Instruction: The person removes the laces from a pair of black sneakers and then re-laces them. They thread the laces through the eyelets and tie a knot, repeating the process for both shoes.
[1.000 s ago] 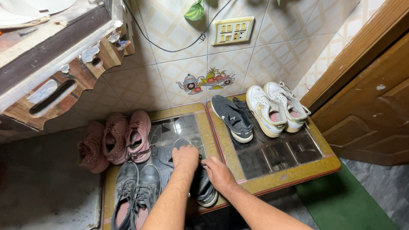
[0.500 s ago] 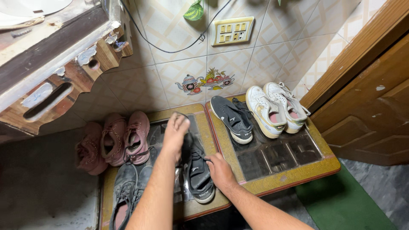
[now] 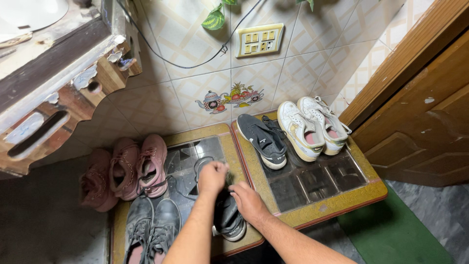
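Both hands work on one dark grey sneaker point(image 3: 228, 215) that lies on the left of two low, yellow-rimmed benches with dark glass tops point(image 3: 195, 151), its toe pointing toward the near edge. The left hand point(image 3: 212, 177) has its grip closed over the heel end of this sneaker, fingers curled down around the collar so that the opening is hidden beneath the knuckles. The right hand point(image 3: 248, 201) lies against the sneaker's right side, fingers bent in and pressed to the upper near the laces; its grip is narrow and in contact with the shoe, though how firmly it pinches cannot be told from this angle. Just left of the sneaker, on the same bench, stands a pair of worn black lace-up shoes point(image 3: 151, 227), and behind those a pair of pink sneakers point(image 3: 139, 164), with a third pink shoe point(image 3: 95, 181) beside them on the floor. On the right bench point(image 3: 337, 195) the matching dark grey sneaker point(image 3: 261, 141) rests near the tiled wall point(image 3: 161, 98), just beside a pair of white sneakers point(image 3: 312, 128). A wooden door point(image 3: 420, 132) stands at the right.
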